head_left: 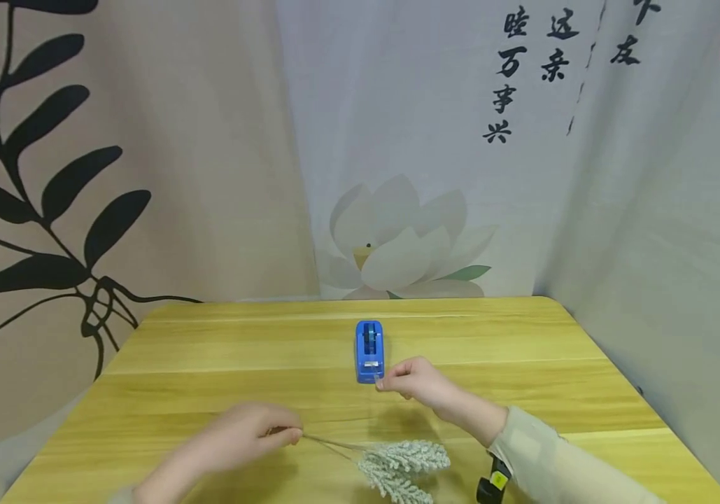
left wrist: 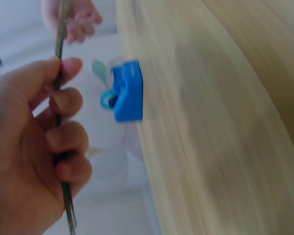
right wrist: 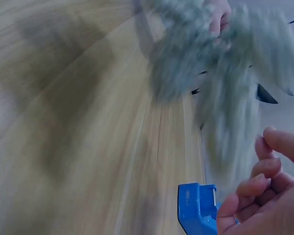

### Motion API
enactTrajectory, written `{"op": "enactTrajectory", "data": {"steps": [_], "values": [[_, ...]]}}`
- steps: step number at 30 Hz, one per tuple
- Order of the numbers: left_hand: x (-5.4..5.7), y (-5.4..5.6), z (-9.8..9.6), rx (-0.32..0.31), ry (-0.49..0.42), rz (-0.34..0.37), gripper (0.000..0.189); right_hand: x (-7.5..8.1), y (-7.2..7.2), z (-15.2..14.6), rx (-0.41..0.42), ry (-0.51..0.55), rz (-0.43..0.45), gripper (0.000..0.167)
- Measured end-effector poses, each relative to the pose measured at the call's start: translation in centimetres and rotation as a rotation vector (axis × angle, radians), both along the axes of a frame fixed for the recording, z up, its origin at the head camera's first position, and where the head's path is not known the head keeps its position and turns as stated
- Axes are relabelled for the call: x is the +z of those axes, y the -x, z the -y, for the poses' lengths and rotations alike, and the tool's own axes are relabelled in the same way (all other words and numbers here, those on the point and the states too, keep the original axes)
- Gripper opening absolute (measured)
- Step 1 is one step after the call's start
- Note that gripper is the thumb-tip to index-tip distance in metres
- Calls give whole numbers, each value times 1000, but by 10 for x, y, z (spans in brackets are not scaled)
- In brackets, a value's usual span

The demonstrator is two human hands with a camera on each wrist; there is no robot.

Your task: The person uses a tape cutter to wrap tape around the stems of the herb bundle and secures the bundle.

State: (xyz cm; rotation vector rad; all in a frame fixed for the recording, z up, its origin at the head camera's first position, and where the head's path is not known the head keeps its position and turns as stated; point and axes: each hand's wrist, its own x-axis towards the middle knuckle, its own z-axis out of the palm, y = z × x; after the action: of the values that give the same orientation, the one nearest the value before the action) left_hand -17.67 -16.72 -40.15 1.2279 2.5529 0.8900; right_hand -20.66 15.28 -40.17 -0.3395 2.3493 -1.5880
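My left hand [head_left: 240,437] grips the thin brown stems [left wrist: 59,117] of some pale green-white flower sprigs [head_left: 406,458], its fingers curled round them. The fluffy heads point right, above the front of the table; in the right wrist view they are blurred. A blue tape dispenser [head_left: 369,350] stands upright on the table, its roll toward the back. Right beside its front end, my right hand [head_left: 419,381] has thumb and forefinger pinched together. A small clear bit, which looks like tape [head_left: 377,381], shows at those fingertips; in the right wrist view it cannot be made out.
The wooden table [head_left: 240,350] has a curved far-right corner. Behind it hangs a printed cloth [head_left: 208,140] with leaves, a lotus and writing. A black device with a yellow label [head_left: 493,483] sits under the right sleeve.
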Motion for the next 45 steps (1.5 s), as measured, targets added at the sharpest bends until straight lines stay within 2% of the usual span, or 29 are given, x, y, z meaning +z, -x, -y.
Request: {"op": "enactTrajectory", "data": {"steps": [2, 6, 10, 19, 27, 31, 36, 45], "values": [[-1, 1, -12, 19, 61, -81, 27, 1, 1, 1, 4, -2, 3, 24], [-6, 4, -35, 62, 131, -194, 26, 3, 4, 1, 20, -6, 9, 26], [-13, 8, -53, 100, 126, -230, 22, 4, 6, 1, 32, -6, 6, 30], [-29, 24, -78, 179, 54, -173, 14, 7, 6, 2, -1, 10, 15, 20], [-37, 30, -101, 275, -12, -262, 11, 5, 3, 2, -28, 8, -8, 26], [-38, 30, -108, 306, -46, -265, 10, 2, -2, 4, -51, -1, -14, 25], [-41, 27, -111, 309, -89, -261, 8, -5, -15, 8, -79, 24, -13, 22], [-43, 19, -111, 301, -129, -197, 9, -24, -35, 14, -135, 85, -8, 25]]}}
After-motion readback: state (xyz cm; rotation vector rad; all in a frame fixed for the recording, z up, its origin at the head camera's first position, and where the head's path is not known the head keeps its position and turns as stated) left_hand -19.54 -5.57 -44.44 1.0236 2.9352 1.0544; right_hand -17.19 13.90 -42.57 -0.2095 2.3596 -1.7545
